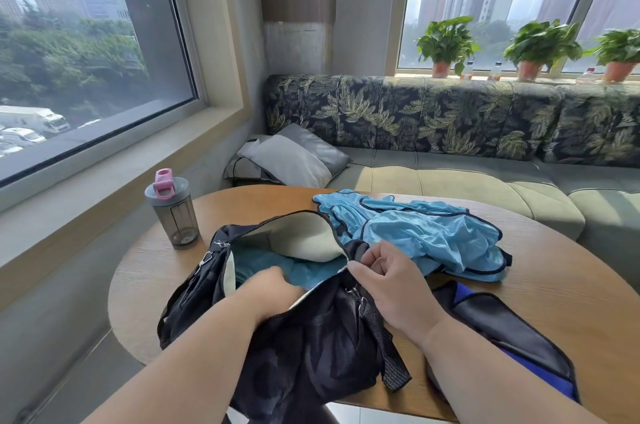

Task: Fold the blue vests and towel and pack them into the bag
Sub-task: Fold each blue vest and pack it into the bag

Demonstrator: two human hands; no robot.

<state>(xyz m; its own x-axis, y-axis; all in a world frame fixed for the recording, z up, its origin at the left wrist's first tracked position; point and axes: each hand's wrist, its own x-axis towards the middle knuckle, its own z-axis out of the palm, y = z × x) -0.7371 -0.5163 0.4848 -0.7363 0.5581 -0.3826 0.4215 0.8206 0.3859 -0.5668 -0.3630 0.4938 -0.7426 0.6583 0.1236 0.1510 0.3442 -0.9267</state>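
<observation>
From the head camera, a dark bag (304, 326) lies open on the round wooden table (540, 292). The left hand (273, 288) reaches into its mouth onto the teal towel (311, 273); whether its fingers grasp anything cannot be told. The right hand (394, 285) pinches the bag's rim. Unfolded blue vests (415, 233) lie heaped just beyond, near a shaker bottle (172, 212)

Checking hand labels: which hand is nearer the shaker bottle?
Left. The left hand is inside the bag, right of the shaker bottle; the right hand grips the bag's far end.
</observation>
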